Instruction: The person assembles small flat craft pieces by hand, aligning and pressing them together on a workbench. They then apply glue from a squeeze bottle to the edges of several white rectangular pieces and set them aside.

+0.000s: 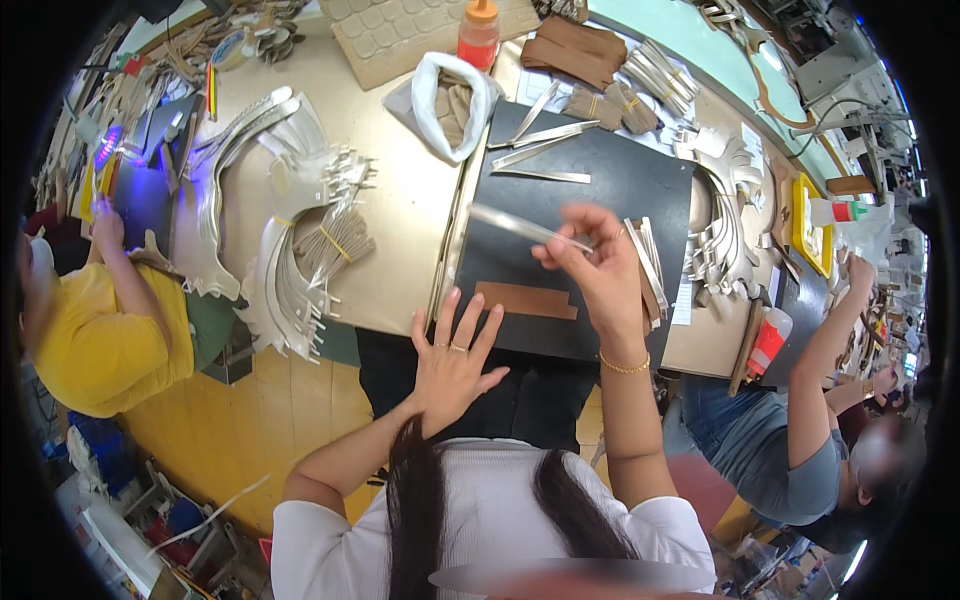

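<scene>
My right hand [597, 262] pinches one end of a thin, pale strip [512, 224] above the black work board [645, 180]. The strip is slightly smeared by motion and points to the far left. With fingers spread, my left hand [452, 362] is at the board's near left edge and holds nothing. Its fingertips are close to a flat brown leather piece [525, 300] lying on the board. Several more pale strips [540, 177] lie loose at the board's far side. To the right of my right hand, a stack of narrow strips [648, 262] rests along the board's edge.
An open bag [440, 108] of brown pieces stands behind the board, near an orange-capped bottle [479, 38]. Brown leather sheets [572, 52] lie at the back. Bundles of pale cut pieces [285, 220] cover the left table. Co-workers sit at left [115, 330] and right [770, 450].
</scene>
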`<action>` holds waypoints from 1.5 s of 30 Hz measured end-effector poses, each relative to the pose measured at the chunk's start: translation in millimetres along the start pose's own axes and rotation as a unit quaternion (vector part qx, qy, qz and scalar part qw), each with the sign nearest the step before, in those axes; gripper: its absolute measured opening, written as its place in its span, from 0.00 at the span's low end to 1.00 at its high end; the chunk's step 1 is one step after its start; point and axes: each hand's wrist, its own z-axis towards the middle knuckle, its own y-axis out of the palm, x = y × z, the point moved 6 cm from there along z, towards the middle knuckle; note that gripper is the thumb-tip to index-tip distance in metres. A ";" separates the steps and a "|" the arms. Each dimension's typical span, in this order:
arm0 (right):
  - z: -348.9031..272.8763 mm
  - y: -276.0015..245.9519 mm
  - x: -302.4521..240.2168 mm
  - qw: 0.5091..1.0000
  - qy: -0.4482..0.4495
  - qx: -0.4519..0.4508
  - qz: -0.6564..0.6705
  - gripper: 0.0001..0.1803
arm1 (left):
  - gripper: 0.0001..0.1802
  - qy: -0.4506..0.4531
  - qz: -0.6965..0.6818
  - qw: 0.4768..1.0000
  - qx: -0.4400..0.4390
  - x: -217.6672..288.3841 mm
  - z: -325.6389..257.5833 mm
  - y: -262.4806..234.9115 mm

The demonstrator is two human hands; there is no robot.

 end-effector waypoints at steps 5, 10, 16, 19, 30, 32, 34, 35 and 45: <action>-40.6 -28.6 32.8 0.986 0.088 -0.025 -0.142 0.09 | 0.53 -0.001 0.024 1.000 0.007 -0.1 2.9 -3.1; -49.5 -38.3 36.8 0.978 -0.011 0.003 -0.209 0.05 | 0.53 -0.002 0.030 1.000 0.005 3.6 4.4 -5.3; -50.3 -31.9 31.1 0.959 -0.081 0.003 -0.271 0.04 | 0.55 -0.007 0.038 0.999 -0.001 3.8 3.7 -5.6; -49.9 -29.5 25.7 0.952 -0.102 0.001 -0.288 0.04 | 0.55 -0.007 0.031 0.999 -0.003 3.5 3.9 -5.0; -50.5 -27.5 23.3 0.945 -0.104 0.018 -0.308 0.03 | 0.57 -0.002 0.024 1.000 0.012 2.9 4.0 -3.0; -50.5 -27.6 23.7 0.946 -0.102 0.018 -0.306 0.03 | 0.57 -0.001 0.028 1.000 0.010 2.4 3.8 -2.6; -50.6 -27.3 23.7 0.946 -0.102 0.018 -0.306 0.04 | 0.58 -0.001 0.032 0.999 0.007 2.2 3.7 -2.1; -50.6 -27.2 23.5 0.946 -0.103 0.017 -0.307 0.04 | 0.58 -0.002 0.034 0.999 0.006 2.2 3.8 -2.0; -51.6 -22.9 19.0 0.943 -0.107 0.017 -0.315 0.04 | 0.56 -0.006 0.056 0.998 -0.008 3.4 6.0 -5.4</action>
